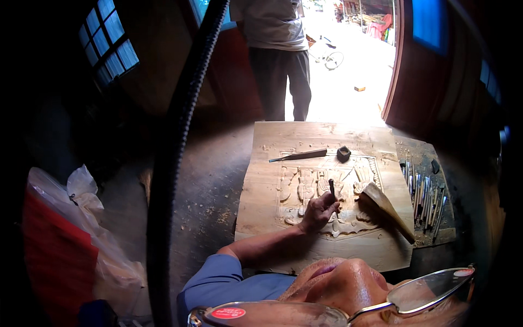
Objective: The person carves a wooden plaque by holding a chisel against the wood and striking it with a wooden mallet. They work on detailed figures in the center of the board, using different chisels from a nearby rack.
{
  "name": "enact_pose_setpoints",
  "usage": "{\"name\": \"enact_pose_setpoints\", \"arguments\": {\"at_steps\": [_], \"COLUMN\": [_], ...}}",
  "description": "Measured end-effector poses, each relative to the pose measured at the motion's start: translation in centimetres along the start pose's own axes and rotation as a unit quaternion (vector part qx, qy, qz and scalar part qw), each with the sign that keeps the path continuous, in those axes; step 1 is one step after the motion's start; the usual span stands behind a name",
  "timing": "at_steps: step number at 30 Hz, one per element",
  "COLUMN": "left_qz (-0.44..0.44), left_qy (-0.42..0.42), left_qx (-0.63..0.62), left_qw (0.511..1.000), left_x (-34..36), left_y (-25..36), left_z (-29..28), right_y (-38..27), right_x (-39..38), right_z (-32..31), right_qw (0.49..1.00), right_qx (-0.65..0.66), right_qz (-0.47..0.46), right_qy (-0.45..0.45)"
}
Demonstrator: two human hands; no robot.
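left hand (320, 211): closed round a chisel, knuckles up, resting on the carved panel; forearm comes in from lower left across the panel's near edge
chisel (332, 188): dark handle stands up out of the left fist, roughly upright; tip hidden by the hand, seems to sit on the carving
right hand: not clearly seen; cannot tell whether wide or closed
mallet (385, 204): pale wooden wedge-shaped piece, just right of the left hand, slants from the carving's right part down toward the panel's lower right corner; its lower end is dark, whatever holds it is hidden
carving (305, 191): relief figures inside a rectangular border, middle of the panel; left hand lies on its lower centre
panel (267, 180): light wood board, flat on the desk, wide bare margins left and top, chips scattered near its top edge
long tool (298, 156): dark blade with handle, lies flat on the panel above the carving, well apart from the hand
small block (343, 153): dark, squarish, just right of the long tool's end, on the panel
tool row (425, 196): many chisels side by side on the desk right of the panel
desk (212, 185): dark, dusty, wood shavings left of the panel
hose (174, 141): black ribbed, runs top to bottom at left
bags (81, 201): white plastic, far left, beside something red
person (278, 49): stands beyond the desk, light shirt, dark trousers, near an open doorway
glasses (414, 294): bottom edge, close to camera
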State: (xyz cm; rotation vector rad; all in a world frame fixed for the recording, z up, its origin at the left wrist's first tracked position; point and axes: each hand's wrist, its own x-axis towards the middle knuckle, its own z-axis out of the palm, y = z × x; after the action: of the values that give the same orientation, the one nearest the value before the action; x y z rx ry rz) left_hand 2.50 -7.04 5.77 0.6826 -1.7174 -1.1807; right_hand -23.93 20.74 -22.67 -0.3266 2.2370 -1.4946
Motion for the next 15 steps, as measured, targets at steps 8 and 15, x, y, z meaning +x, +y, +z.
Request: {"name": "enact_pose_setpoints", "arguments": {"at_steps": [8,15], "left_qz": [-0.018,-0.034], "left_qy": [-0.008,0.023], "left_qx": [-0.037,-0.045], "left_qw": [0.999,0.998], "left_x": [0.3,-0.5], "left_y": [-0.8,-1.1], "left_z": [0.2,-0.4], "right_y": [2.6,8.2], "right_x": [0.3,0.8], "right_z": [-2.1,-4.7], "right_qw": [1.0,0.998], "right_qx": [-0.014,-0.037], "right_qz": [0.019,0.04], "right_qy": [0.02,0.037]}}
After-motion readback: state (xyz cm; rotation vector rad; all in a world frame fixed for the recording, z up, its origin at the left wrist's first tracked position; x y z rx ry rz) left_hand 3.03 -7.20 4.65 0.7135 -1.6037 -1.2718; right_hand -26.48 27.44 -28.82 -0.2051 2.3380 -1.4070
